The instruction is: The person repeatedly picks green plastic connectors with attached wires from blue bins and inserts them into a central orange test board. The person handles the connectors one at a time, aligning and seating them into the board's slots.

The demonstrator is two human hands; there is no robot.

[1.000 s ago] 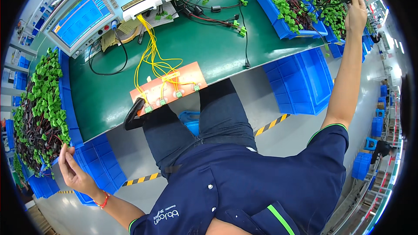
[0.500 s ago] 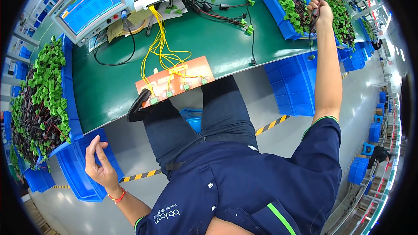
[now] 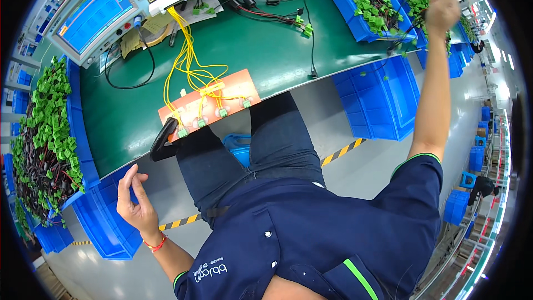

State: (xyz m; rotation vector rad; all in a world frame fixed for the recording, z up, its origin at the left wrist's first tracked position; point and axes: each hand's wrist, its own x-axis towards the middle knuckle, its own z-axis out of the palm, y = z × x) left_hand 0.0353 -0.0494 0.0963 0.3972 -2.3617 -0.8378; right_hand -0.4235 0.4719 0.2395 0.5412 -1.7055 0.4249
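My right hand point(image 3: 443, 10), smeared by motion, is raised over the blue bins at the far right. It grips dark wire harnesses point(image 3: 395, 44); their thin leads and green connectors trail to the left of the hand, and how many it holds I cannot tell. Beneath and beside it, the right bin point(image 3: 408, 14) and its neighbour point(image 3: 350, 19) are heaped with green-ended harnesses. My left hand point(image 3: 136, 203) hovers off the table's near left edge, palm up, fingers loosely bent and apart, with nothing visible in it.
An orange board point(image 3: 241, 84) with green sockets lies at the table's front edge, joined by yellow wires point(image 3: 189, 50) to a tester point(image 3: 97, 14). A black clamp-like piece point(image 3: 162, 140) juts from its left end. Loose harnesses point(image 3: 266, 16) lie behind; a full bin point(image 3: 75, 111) stands left.
My right hand has lifted and swung outward to the right, drawing the harnesses along over the bin edge. My left hand has shifted slightly right. The whole view has shifted a little.
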